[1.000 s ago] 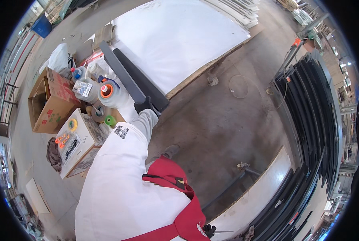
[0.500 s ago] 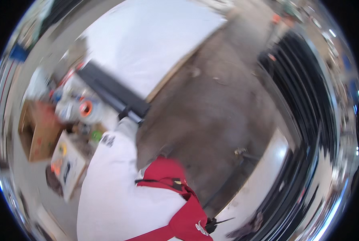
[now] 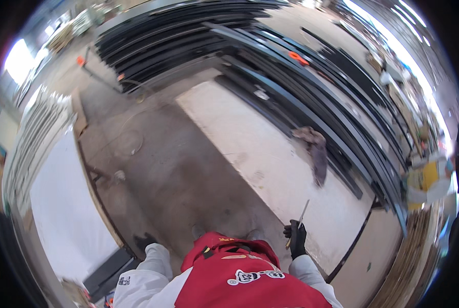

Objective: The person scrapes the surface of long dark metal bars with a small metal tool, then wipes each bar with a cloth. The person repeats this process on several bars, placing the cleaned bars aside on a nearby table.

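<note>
Glare whitens both upper sides (the rim bends and blurs) above dimmer floor [image 3: 180, 172].

A slim, silver, smooth metal blade [image 3: 305, 209] is in the right hand [image 3: 297, 238], whose black glove looks matt. Just beside that hand, the long white tabletop [image 3: 286, 169] is smooth, faintly glossy and scuffed. Beyond the hand lies a crumpled brown-grey rag [image 3: 317, 154] of matt cloth; past it, long dark-grey bars [image 3: 275, 95] look metallic, with a satin sheen. Near the black-gloved left hand [image 3: 146, 241], the broad white table [image 3: 67, 205] looks smooth, its brown edge [image 3: 99, 200] wood-like.
</note>
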{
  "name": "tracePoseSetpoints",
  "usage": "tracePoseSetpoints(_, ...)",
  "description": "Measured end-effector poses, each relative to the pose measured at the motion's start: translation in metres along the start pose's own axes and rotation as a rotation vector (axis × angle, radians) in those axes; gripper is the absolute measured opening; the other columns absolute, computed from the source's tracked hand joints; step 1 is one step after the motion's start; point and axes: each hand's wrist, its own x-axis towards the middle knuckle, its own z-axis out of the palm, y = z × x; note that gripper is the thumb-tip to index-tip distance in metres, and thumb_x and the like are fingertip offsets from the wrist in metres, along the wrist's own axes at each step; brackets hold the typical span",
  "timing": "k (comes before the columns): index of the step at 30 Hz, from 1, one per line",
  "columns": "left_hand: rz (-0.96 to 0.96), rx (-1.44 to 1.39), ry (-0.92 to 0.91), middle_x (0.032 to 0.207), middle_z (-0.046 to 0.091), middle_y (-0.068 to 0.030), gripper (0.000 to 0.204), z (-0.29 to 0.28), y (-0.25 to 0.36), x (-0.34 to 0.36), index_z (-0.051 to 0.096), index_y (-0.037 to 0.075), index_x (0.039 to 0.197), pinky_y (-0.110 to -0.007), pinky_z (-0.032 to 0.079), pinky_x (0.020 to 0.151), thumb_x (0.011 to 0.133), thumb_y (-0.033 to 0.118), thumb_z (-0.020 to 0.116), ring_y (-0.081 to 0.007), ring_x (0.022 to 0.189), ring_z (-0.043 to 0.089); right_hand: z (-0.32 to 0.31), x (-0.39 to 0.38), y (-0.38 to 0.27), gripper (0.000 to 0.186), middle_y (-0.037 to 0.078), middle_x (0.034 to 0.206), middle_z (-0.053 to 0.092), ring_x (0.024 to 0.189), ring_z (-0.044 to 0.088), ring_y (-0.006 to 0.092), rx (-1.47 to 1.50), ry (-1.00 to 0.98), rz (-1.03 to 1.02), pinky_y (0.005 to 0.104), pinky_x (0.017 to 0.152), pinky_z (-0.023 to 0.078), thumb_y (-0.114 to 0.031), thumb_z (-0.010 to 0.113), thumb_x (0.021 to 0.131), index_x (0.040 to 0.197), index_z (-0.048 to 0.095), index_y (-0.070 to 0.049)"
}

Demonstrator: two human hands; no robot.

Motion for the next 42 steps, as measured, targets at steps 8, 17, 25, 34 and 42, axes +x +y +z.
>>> tracePoseSetpoints(8,0.780,-0.978,-0.584,0.095,0.059,-0.0140,0.030,-0.139,0.293,-0.156,0.055,0.003,0.118,-0.032,0.048,0.078,0.095,0.021,0.048,-0.0191,0.086,0.058,-0.094,0.039,0.034,0.029,0.010,0.075,0.063,0.056,0.059,0.0160,0.286,0.060,0.168,0.0275,0.049,0.047,-0.031,0.060,0.089,0.102,0.056,-0.005)
tracePoseSetpoints(17,0.881,-1.017,-1.242,0.087,0.060,0.0024,0.029,-0.211,0.430,-0.332,0.060,0.016,0.119,-0.023,0.047,0.059,0.092,0.026,0.059,-0.0071,0.067,0.054,-0.111,0.031,0.036,0.031,0.012,0.079,0.067,0.065,0.065,0.0208,0.306,-0.105,0.150,0.0323,0.062,0.053,-0.030,0.054,0.093,0.099,0.061,-0.001)
tracePoseSetpoints(25,1.277,-0.748,-1.138,0.112,0.060,-0.0121,0.055,-0.213,0.504,-0.355,0.040,0.013,0.137,-0.033,0.050,0.082,0.089,0.032,0.058,-0.0208,0.091,0.062,-0.124,0.090,0.029,0.026,0.011,0.077,0.066,0.061,0.063,0.0169,0.224,0.030,0.006,0.0308,0.055,0.052,-0.024,0.059,0.092,0.103,0.059,0.000)
tracePoseSetpoints(34,0.566,-0.970,-0.902,0.129,0.050,-0.0198,0.084,-0.132,0.668,-0.418,0.035,0.000,0.137,-0.038,0.037,0.100,0.074,0.041,0.073,-0.0313,0.118,0.048,-0.172,0.269,-0.150,0.029,0.014,0.097,0.061,0.089,0.060,0.0312,-0.672,0.551,-0.774,0.0411,0.073,0.048,-0.020,0.067,0.078,0.103,0.061,-0.008)
tracePoseSetpoints(42,0.346,-1.401,-1.486,0.108,0.059,-0.0105,0.055,-0.071,0.664,-0.399,0.046,0.004,0.124,-0.032,0.044,0.084,0.079,0.026,0.067,-0.0227,0.097,0.057,-0.142,0.324,-0.224,0.061,0.013,0.129,0.051,0.109,0.056,0.0318,-1.065,0.204,-0.677,0.0412,0.090,0.047,-0.028,0.077,0.066,0.121,0.057,-0.010)
